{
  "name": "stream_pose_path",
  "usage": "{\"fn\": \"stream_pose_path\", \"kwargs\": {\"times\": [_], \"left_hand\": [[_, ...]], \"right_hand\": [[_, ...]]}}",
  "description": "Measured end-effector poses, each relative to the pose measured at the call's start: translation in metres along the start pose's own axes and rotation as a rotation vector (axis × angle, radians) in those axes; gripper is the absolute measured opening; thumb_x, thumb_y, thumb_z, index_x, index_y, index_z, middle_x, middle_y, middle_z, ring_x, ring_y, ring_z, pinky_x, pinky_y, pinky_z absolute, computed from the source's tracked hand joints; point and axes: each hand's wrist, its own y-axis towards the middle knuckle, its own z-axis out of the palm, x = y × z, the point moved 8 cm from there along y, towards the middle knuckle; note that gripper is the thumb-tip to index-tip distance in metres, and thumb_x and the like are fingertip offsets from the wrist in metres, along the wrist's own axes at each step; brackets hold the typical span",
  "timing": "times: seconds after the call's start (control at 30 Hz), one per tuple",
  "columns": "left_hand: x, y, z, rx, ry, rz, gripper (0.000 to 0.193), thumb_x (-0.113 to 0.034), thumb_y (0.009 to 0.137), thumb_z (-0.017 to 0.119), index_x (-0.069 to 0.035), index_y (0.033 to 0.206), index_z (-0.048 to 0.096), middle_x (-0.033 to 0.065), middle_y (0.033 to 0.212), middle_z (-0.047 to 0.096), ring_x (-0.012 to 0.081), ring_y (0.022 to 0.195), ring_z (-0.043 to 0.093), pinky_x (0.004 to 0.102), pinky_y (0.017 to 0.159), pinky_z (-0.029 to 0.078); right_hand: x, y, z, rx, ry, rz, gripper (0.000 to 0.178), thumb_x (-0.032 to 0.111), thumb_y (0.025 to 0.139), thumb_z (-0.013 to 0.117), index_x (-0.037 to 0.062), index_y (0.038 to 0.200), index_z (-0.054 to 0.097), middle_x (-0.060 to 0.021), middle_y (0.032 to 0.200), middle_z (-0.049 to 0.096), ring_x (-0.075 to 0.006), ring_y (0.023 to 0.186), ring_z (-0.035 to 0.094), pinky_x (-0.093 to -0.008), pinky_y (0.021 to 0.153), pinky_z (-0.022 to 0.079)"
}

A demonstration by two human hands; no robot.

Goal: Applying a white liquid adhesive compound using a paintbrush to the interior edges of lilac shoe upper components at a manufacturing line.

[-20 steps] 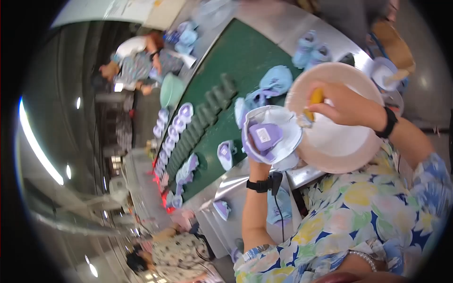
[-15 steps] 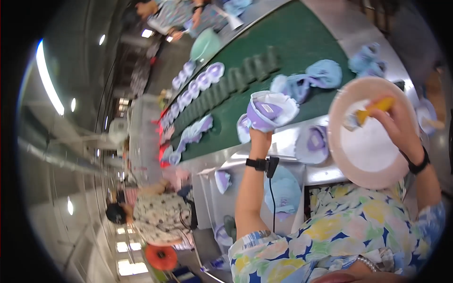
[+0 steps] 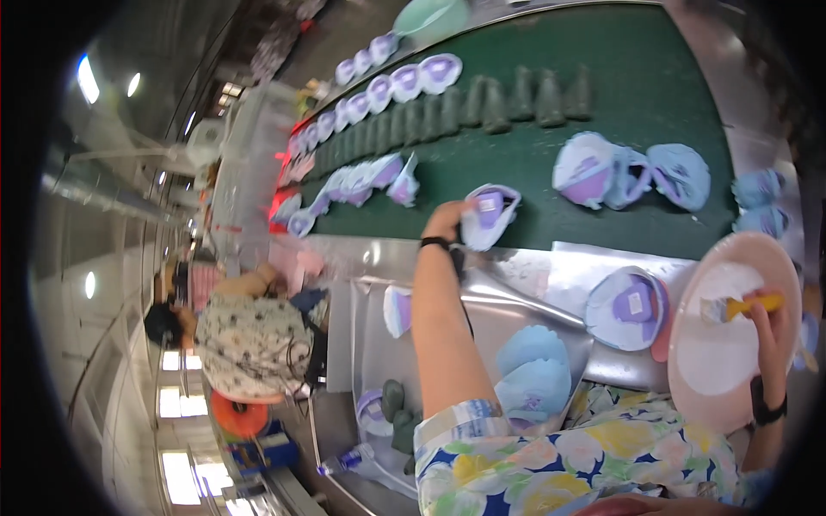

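Observation:
My left hand (image 3: 447, 220) reaches over the near edge of the green belt, its fingers closed on the side of a white and purple shoe upper (image 3: 487, 222) with a small label inside. The upper is at the belt surface. At the right, my right hand (image 3: 766, 320) grips a brush (image 3: 742, 306) with a yellow handle and pale bristles. The brush is over a pale pink basin (image 3: 688, 361) with white stuff inside. Left of the basin, another white and purple upper (image 3: 632, 308) lies on the metal edge.
The green belt (image 3: 516, 159) carries rows of white and purple uppers (image 3: 379, 93), dark green foot-shaped pieces (image 3: 495, 107) and light blue uppers (image 3: 680, 176). A bin (image 3: 456, 322) beside me holds light blue pieces (image 3: 535, 374). Another person (image 3: 258, 344) sits at the left.
My left hand has lowered the upper from above the metal edge onto the belt, fingers now at its side. My right hand and brush sit lower and farther right in the picture.

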Motion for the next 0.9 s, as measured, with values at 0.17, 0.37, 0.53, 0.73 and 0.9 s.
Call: {"fn": "stream_pose_path", "kwargs": {"times": [0.17, 0.37, 0.53, 0.73, 0.9], "left_hand": [[-0.037, -0.035, 0.078, -0.316, 0.233, 0.216, 0.031, -0.014, 0.075, 0.076, 0.002, 0.098, 0.062, 0.0062, 0.085, 0.066, 0.0167, 0.081, 0.061, 0.0324, 0.073, 0.05], [-0.069, -0.177, 0.254, -0.007, 0.89, 1.173, 0.049, 0.005, 0.07, 0.062, -0.001, 0.117, 0.05, 0.0159, 0.098, 0.054, 0.0337, 0.089, 0.054, 0.0389, 0.079, 0.045], [0.016, -0.202, 0.27, 0.415, 0.961, 0.687, 0.051, 0.006, 0.068, 0.052, 0.005, 0.117, 0.041, 0.0285, 0.136, 0.042, 0.0419, 0.128, 0.04, 0.042, 0.111, 0.029], [-0.006, -0.147, 0.319, 0.117, 1.06, 0.668, 0.035, -0.003, 0.08, 0.055, -0.001, 0.114, 0.045, 0.027, 0.117, 0.059, 0.0413, 0.107, 0.058, 0.0418, 0.092, 0.046], [-0.026, -0.154, 0.329, 0.099, 1.35, 0.619, 0.035, -0.006, 0.081, 0.058, -0.006, 0.115, 0.048, 0.0256, 0.107, 0.061, 0.043, 0.1, 0.06, 0.0431, 0.085, 0.049]], "right_hand": [[-0.009, -0.004, -0.007, 0.08, -0.084, 0.018, 0.015, 0.014, 0.098, 0.051, 0.0047, 0.109, 0.051, -0.0068, 0.101, 0.058, -0.0118, 0.091, 0.057, -0.022, 0.078, 0.047], [-0.013, -0.01, -0.001, 0.043, 0.018, 0.048, 0.013, 0.011, 0.093, 0.059, 0.0034, 0.102, 0.053, -0.0032, 0.091, 0.057, -0.0094, 0.084, 0.056, -0.0227, 0.073, 0.047], [-0.001, -0.003, -0.007, 0.01, -0.295, -0.088, 0.017, 0.014, 0.089, 0.063, 0.0026, 0.098, 0.055, -0.0042, 0.076, 0.059, -0.0106, 0.067, 0.057, -0.0249, 0.061, 0.046], [0.003, 0.007, 0.046, 0.116, -0.302, -0.179, 0.017, 0.013, 0.088, 0.062, 0.0012, 0.097, 0.054, -0.0154, 0.078, 0.063, -0.0252, 0.07, 0.063, -0.0332, 0.064, 0.047], [-0.005, -0.032, 0.081, 0.516, -0.556, -0.294, 0.015, 0.011, 0.086, 0.061, 0.0024, 0.097, 0.055, -0.0169, 0.082, 0.064, -0.0349, 0.077, 0.062, -0.04, 0.07, 0.047]]}}
